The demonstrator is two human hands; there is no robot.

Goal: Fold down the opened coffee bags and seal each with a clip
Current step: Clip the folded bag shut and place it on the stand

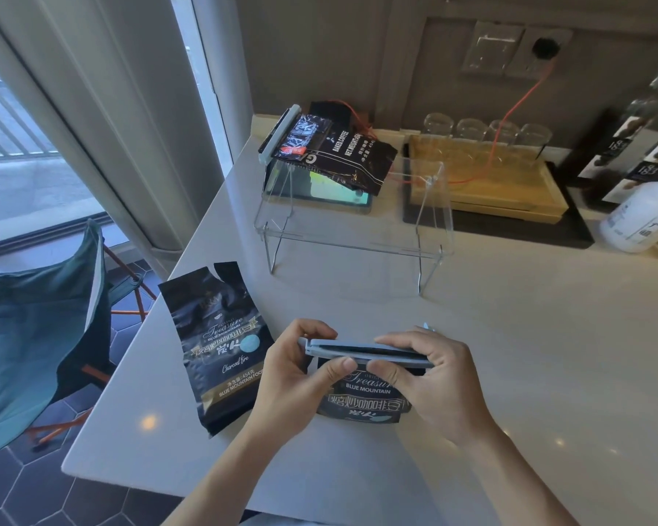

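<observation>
You are standing at a pale counter (509,336), looking down at your own two bare hands. Between them sits a dark coffee bag (361,402), its top folded down, close to the counter's near edge. A long pale blue clip (365,353) runs across the fold. Your left hand (293,377) pinches the clip's left end, thumb in front; your right hand (434,377) is closed over its right half, fingers behind and thumb in front, pressing it together.

The bag looks like thin glossy foil: light, crinkly, probably slippery, and the fold likely wants to spring open. Grip the stiff clip at both ends rather than the foil.

Just to the left lies a second bag (221,343), flat, top torn open, unclipped. A third bag (331,153), already clipped, rests on a clear stand (354,237) further back.
</observation>
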